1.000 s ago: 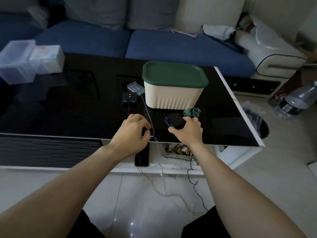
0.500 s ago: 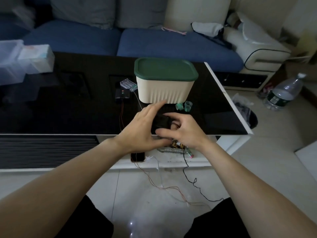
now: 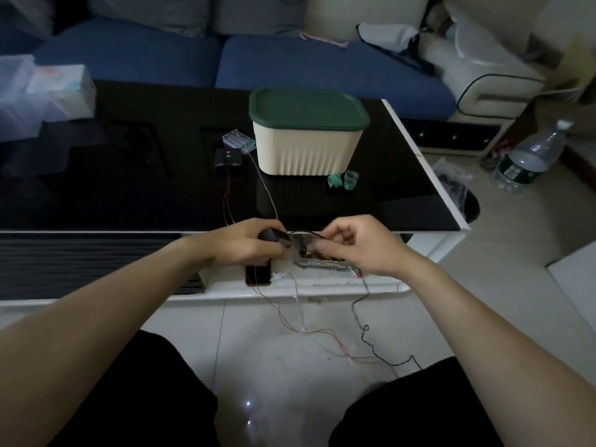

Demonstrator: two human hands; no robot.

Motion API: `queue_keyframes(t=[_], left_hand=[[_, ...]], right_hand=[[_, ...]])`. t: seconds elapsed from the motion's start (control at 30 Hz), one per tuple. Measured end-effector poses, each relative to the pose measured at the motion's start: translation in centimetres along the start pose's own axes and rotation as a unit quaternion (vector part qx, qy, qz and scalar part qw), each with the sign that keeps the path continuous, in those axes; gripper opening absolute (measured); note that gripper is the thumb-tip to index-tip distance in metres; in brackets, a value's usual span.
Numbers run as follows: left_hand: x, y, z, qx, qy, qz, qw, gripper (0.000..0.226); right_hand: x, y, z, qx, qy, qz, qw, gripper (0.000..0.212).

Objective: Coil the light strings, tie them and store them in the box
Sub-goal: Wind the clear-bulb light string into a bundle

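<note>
My left hand (image 3: 248, 245) grips a small black battery pack (image 3: 270, 235) just in front of the table's near edge. My right hand (image 3: 358, 245) pinches the black light-string wire (image 3: 364, 333) that runs from the pack and trails down to the floor. A cream box with a shut green lid (image 3: 306, 137) stands on the black table (image 3: 129, 195). Left of the box lie a clear battery case (image 3: 237, 141) and a black battery case (image 3: 228, 156); their thin wires (image 3: 300, 330) hang over the edge onto the floor. Two green tape rolls (image 3: 343, 180) sit before the box.
Clear plastic containers (image 3: 38, 95) stand at the table's far left. A phone (image 3: 258, 274) and a patterned tray (image 3: 322, 262) lie on the low shelf under my hands. A blue sofa (image 3: 290, 62) is behind; a water bottle (image 3: 529, 159) and a dark bin (image 3: 464, 201) are on the right floor.
Both hands drew back from the tabletop to its near edge, carrying the black battery pack. The right hand shifted off the pack and now pinches its wire.
</note>
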State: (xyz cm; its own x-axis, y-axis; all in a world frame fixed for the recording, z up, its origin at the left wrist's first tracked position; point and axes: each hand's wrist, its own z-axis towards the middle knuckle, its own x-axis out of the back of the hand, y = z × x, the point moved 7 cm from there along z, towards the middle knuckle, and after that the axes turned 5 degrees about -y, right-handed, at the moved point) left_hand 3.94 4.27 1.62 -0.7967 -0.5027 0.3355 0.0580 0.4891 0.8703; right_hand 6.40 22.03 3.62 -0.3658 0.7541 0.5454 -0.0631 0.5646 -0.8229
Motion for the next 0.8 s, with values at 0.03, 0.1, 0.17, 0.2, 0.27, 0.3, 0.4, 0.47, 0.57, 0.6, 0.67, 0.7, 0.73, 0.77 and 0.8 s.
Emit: queue_keyframes(t=[0.03, 0.1, 0.17, 0.2, 0.27, 0.3, 0.4, 0.47, 0.57, 0.6, 0.67, 0.7, 0.73, 0.77, 0.8], left_hand=[[-0.2, -0.1, -0.5, -0.003, -0.022, -0.062, 0.998, 0.048], [-1.1, 0.2, -1.1, -0.012, -0.077, -0.221, 0.972, 0.078], [-1.9, 1.5, -1.1, -0.025, -0.132, -0.375, 0.917, 0.084], [-2.0, 2.1, -1.1, -0.03, -0.148, -0.406, 0.901, 0.085], [-2.2, 3.0, -0.9, -0.033, -0.152, -0.391, 0.907, 0.081], [-2.2, 3.1, -0.8, -0.032, -0.14, -0.36, 0.922, 0.073], [-2.3, 2.2, -0.1, -0.012, -0.12, -0.264, 0.957, 0.049], [-2.3, 1.5, 0.2, 0.002, -0.132, -0.22, 0.967, 0.039], [-2.2, 0.9, 1.0, 0.002, -0.124, -0.174, 0.977, 0.018], [-2.1, 0.9, 1.2, 0.005, -0.104, -0.158, 0.982, 0.016], [-2.1, 1.6, 1.7, -0.011, -0.066, -0.159, 0.985, 0.033], [-2.0, 2.1, 2.0, -0.026, -0.046, -0.184, 0.981, 0.043], [-1.8, 2.3, 2.3, -0.038, -0.024, -0.211, 0.976, 0.048], [-1.6, 2.4, 2.5, -0.048, -0.005, -0.23, 0.972, 0.05], [-1.3, 2.4, 2.7, -0.056, 0.013, -0.24, 0.969, 0.05]], right_hand=[[0.5, 0.4, 0.0, 0.002, 0.013, 0.003, 1.0, 0.02], [0.9, 0.5, 0.2, 0.021, 0.033, 0.04, 0.998, 0.017], [0.7, -0.1, 0.5, 0.05, 0.062, 0.082, 0.993, 0.013], [0.5, -0.4, 0.8, 0.065, 0.075, 0.099, 0.99, 0.011], [0.0, -0.8, 1.2, 0.086, 0.09, 0.108, 0.986, 0.009], [-0.2, -0.9, 1.4, 0.088, 0.096, 0.106, 0.986, 0.009], [0.3, -0.3, 1.7, 0.077, 0.139, 0.102, 0.982, 0.008], [1.0, 0.2, 1.7, 0.073, 0.172, 0.098, 0.977, 0.009], [1.3, 0.4, 1.6, 0.08, 0.17, 0.08, 0.979, 0.012], [1.1, 0.3, 1.6, 0.084, 0.16, 0.071, 0.981, 0.013], [0.5, 0.3, 1.7, 0.084, 0.141, 0.073, 0.984, 0.015], [0.2, 0.3, 1.9, 0.081, 0.133, 0.08, 0.985, 0.017], [0.0, 0.2, 2.1, 0.078, 0.127, 0.082, 0.985, 0.02], [-0.1, 0.0, 2.2, 0.076, 0.12, 0.074, 0.987, 0.023], [-0.1, -0.1, 2.4, 0.072, 0.107, 0.06, 0.99, 0.026]])
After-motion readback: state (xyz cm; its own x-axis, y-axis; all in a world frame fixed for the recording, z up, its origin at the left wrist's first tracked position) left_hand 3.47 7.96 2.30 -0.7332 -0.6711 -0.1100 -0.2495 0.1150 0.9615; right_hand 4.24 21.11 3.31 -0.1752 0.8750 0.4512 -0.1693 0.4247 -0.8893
